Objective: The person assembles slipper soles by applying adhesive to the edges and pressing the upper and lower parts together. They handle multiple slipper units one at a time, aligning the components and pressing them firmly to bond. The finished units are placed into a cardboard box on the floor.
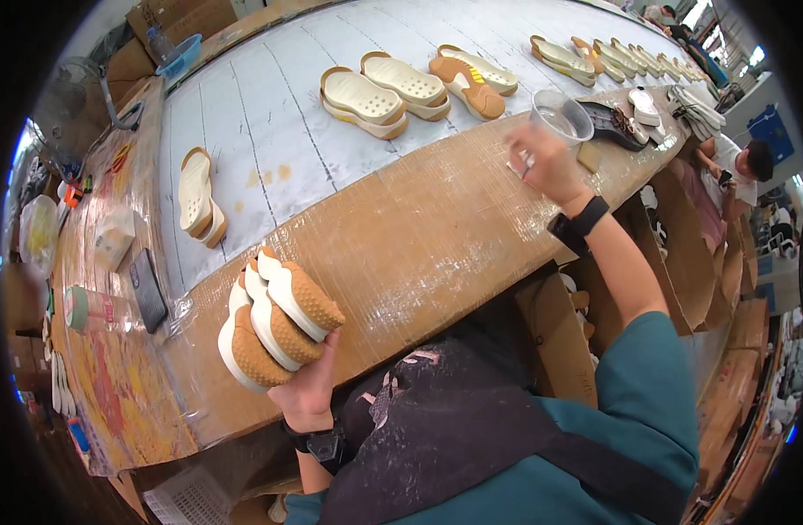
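My left hand (307,385) grips a stack of three shoe soles (277,325), white with tan textured undersides, over the cardboard-covered table edge. My right hand (546,162) is closed, fingers bent together, beside a clear plastic cup (562,119). Something small and whitish shows at its fingertips, too blurred to name. Beyond the hands, pairs of cream-and-tan soles (363,98) lie on the white surface. One sole there (471,86) has its tan, yellow-marked underside turned up. Nearer my left stands another pair of soles (200,197), partly overlapping.
A long white belt-like surface (288,175) runs behind the cardboard strip (401,236). A phone (148,290) and a green-lidded container (88,308) sit at the left. A dark shoe part (613,124) lies past the cup. Another person (736,171) sits at the far right.
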Tool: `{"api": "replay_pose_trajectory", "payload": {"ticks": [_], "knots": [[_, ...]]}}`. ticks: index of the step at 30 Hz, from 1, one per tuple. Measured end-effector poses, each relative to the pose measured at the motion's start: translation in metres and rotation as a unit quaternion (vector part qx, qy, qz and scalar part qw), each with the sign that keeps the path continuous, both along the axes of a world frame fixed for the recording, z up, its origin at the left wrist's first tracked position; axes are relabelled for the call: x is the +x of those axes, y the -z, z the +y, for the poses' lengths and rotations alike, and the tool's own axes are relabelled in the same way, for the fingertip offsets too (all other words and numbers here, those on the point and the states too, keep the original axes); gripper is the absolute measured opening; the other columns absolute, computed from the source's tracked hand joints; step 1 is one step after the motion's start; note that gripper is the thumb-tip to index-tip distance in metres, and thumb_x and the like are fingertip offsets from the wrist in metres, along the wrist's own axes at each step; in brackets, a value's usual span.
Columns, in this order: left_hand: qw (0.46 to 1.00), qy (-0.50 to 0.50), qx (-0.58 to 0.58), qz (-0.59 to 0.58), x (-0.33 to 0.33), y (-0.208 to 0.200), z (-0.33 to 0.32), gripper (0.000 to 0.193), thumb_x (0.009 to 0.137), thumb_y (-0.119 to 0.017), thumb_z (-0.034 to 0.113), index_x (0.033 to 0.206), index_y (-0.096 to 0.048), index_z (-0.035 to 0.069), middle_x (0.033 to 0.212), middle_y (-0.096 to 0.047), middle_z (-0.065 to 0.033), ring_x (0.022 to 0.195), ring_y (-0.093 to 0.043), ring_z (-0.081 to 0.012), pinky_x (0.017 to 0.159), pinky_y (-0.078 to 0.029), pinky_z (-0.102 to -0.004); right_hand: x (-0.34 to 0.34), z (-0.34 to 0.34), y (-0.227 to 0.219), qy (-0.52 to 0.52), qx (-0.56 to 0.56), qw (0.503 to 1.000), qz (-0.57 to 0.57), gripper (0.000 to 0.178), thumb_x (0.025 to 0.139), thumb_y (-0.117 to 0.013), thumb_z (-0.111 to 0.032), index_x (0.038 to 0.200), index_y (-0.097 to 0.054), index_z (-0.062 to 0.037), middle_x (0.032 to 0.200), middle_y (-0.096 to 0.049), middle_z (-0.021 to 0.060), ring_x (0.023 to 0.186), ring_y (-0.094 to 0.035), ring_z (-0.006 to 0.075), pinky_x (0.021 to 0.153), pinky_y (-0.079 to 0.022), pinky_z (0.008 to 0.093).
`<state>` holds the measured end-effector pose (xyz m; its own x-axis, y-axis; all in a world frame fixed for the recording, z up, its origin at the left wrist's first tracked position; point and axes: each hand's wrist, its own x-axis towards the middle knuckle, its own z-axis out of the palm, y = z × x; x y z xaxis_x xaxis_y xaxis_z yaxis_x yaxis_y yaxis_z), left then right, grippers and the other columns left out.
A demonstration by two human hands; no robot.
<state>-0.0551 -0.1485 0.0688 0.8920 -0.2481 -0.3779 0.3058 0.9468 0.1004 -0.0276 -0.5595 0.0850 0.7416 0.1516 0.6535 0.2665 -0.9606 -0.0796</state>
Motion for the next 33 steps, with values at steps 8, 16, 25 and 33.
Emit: {"api": "replay_pose_trajectory", "payload": {"ticks": [8, 16, 25, 33], "knots": [[1.0, 0.018, 0.007, -0.001, 0.0, 0.001, -0.004, 0.055, 0.085, -0.038, 0.042, 0.128, -0.036, 0.007, 0.132, -0.034, -0.0141, 0.122, -0.028, -0.0358, 0.101, -0.02, -0.0517, 0.011, -0.135, 0.001, 0.389, 0.118, 0.905, 0.123, 0.023, 0.075, -0.06, -0.031, 0.082, -0.063, -0.0096, 0.079, -0.062, 0.0124, 0.075, -0.06, 0.0307, 0.063, -0.046, 0.0391], [0.999, 0.025, -0.031, -0.022, -0.005, -0.005, -0.009, 0.054, 0.086, -0.038, 0.043, 0.129, -0.035, 0.011, 0.135, -0.032, -0.011, 0.125, -0.027, -0.0324, 0.102, -0.019, -0.0524, -0.014, 0.003, -0.049, 0.019, 0.432, 0.898, -0.083, 0.009, 0.082, -0.058, -0.007, 0.083, -0.058, 0.0022, 0.077, -0.061, 0.0068, 0.067, -0.058, 0.0102, 0.064, -0.048, 0.0199], [0.996, 0.062, -0.016, -0.054, -0.005, -0.011, -0.009, 0.053, 0.085, -0.041, 0.046, 0.128, -0.037, 0.017, 0.132, -0.038, -0.0046, 0.123, -0.032, -0.0266, 0.1, -0.023, -0.0495, -0.07, 0.21, -0.063, -0.329, 0.424, 0.843, -0.029, 0.014, 0.071, -0.066, 0.002, 0.082, -0.057, 0.0011, 0.079, -0.062, 0.0154, 0.07, -0.063, 0.0222, 0.058, -0.051, 0.027], [0.998, 0.046, -0.014, -0.044, -0.008, -0.013, -0.014, 0.055, 0.084, -0.036, 0.051, 0.129, -0.036, 0.017, 0.131, -0.039, -0.0048, 0.123, -0.032, -0.0275, 0.099, -0.023, -0.051, -0.057, 0.225, -0.052, -0.367, 0.332, 0.867, -0.062, 0.025, 0.069, -0.066, 0.004, 0.09, -0.054, -0.0011, 0.086, -0.061, 0.0147, 0.072, -0.062, 0.0241, 0.059, -0.051, 0.0289]]}}
